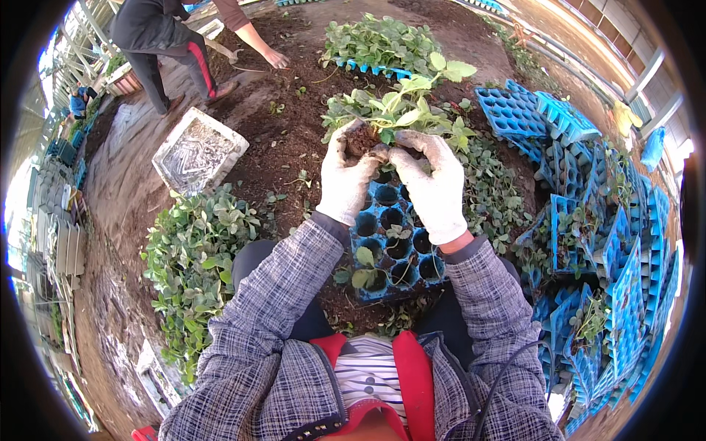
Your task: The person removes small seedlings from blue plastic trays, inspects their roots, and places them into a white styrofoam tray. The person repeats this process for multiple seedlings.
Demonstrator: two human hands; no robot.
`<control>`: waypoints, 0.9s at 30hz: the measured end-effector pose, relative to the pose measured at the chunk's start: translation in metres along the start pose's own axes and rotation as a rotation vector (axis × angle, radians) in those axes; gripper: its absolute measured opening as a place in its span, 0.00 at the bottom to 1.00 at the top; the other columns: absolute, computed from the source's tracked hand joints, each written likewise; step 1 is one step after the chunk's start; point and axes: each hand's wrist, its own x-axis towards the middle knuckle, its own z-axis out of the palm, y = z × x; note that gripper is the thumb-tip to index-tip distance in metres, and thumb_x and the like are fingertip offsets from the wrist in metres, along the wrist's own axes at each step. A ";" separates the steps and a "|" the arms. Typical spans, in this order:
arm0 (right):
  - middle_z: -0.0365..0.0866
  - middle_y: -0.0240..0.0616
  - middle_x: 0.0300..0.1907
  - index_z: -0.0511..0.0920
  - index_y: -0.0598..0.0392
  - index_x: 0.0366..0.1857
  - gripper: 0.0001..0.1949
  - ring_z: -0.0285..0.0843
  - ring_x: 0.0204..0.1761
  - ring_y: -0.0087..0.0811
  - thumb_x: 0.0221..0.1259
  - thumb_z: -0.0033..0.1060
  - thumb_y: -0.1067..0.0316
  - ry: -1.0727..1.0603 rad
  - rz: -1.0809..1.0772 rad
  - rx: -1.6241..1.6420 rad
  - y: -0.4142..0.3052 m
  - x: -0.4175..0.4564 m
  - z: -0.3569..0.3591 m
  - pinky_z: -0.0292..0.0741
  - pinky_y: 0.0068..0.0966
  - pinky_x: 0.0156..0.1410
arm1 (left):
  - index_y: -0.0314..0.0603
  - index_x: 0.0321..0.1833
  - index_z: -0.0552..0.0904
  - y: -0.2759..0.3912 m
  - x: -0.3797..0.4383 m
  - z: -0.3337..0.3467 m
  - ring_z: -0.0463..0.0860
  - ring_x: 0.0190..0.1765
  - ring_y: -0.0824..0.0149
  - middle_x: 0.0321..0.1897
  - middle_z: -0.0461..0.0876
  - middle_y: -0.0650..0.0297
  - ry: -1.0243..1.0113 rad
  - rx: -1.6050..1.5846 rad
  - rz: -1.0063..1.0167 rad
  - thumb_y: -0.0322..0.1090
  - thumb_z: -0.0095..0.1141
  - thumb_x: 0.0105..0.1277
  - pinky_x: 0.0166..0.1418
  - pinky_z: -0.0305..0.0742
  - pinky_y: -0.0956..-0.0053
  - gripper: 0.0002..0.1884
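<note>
Both my hands wear white gloves soiled at the fingertips. In my left hand [347,168] is the dark root plug [362,139] of a leafy seedling, which looks like a strawberry plant [405,105]. My right hand [433,179] pinches at the base of its stems, close to the left fingertips. Below my hands, a blue plastic cell tray [389,242] lies between my knees. Its visible cells look mostly dark and hollow, with a few loose leaves [365,267] over them. More seedlings behind the held plant are partly hidden by it.
Piled seedlings [198,264] lie at my left, beyond them a white foam box [199,151]. Blue trays [606,264] are heaped at my right. Another seedling-filled tray [375,69] stands ahead on dark soil. A person [171,44] bends at the upper left, one hand near the ground.
</note>
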 end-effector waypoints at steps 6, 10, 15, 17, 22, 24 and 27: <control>0.85 0.41 0.39 0.85 0.58 0.42 0.09 0.85 0.43 0.37 0.59 0.70 0.70 0.043 -0.041 -0.042 0.003 0.000 0.001 0.79 0.29 0.51 | 0.40 0.67 0.71 0.005 0.000 -0.003 0.80 0.58 0.67 0.58 0.80 0.59 -0.007 -0.328 -0.160 0.22 0.64 0.65 0.65 0.78 0.71 0.27; 0.84 0.40 0.39 0.85 0.57 0.43 0.11 0.84 0.43 0.37 0.59 0.71 0.66 0.016 -0.010 -0.028 -0.002 0.000 0.003 0.79 0.31 0.51 | 0.37 0.69 0.69 0.015 -0.002 0.003 0.81 0.59 0.66 0.59 0.79 0.58 -0.068 -0.089 0.076 0.20 0.64 0.63 0.65 0.77 0.70 0.31; 0.85 0.40 0.43 0.84 0.58 0.45 0.14 0.84 0.44 0.35 0.59 0.73 0.63 -0.012 0.124 0.059 0.002 -0.008 0.010 0.78 0.30 0.53 | 0.37 0.68 0.72 0.013 -0.012 0.004 0.80 0.61 0.64 0.59 0.79 0.57 0.003 0.464 0.310 0.22 0.67 0.61 0.65 0.77 0.70 0.30; 0.86 0.39 0.43 0.83 0.61 0.46 0.16 0.83 0.43 0.28 0.60 0.73 0.63 -0.014 0.197 0.236 -0.005 -0.007 0.012 0.79 0.26 0.49 | 0.37 0.68 0.71 0.011 -0.013 0.000 0.80 0.60 0.66 0.59 0.78 0.57 -0.014 0.743 0.490 0.22 0.66 0.63 0.64 0.78 0.71 0.30; 0.87 0.36 0.40 0.81 0.65 0.47 0.16 0.81 0.39 0.20 0.61 0.73 0.67 -0.038 0.290 0.451 -0.009 -0.006 0.007 0.78 0.20 0.44 | 0.38 0.68 0.73 0.023 -0.019 0.008 0.81 0.61 0.64 0.59 0.79 0.57 -0.047 0.747 0.514 0.21 0.68 0.59 0.64 0.78 0.70 0.32; 0.85 0.34 0.40 0.79 0.64 0.47 0.15 0.80 0.39 0.20 0.61 0.72 0.70 0.017 0.183 0.297 -0.004 -0.007 0.006 0.78 0.20 0.44 | 0.39 0.69 0.73 0.033 -0.023 0.013 0.80 0.62 0.65 0.60 0.79 0.59 -0.087 0.546 0.264 0.21 0.67 0.60 0.65 0.77 0.70 0.32; 0.84 0.35 0.45 0.77 0.64 0.51 0.12 0.79 0.44 0.20 0.66 0.64 0.76 -0.049 0.299 0.532 -0.009 -0.010 -0.006 0.77 0.16 0.48 | 0.37 0.69 0.72 0.040 -0.023 0.008 0.80 0.60 0.69 0.60 0.79 0.59 -0.200 0.316 0.102 0.21 0.67 0.62 0.64 0.79 0.71 0.31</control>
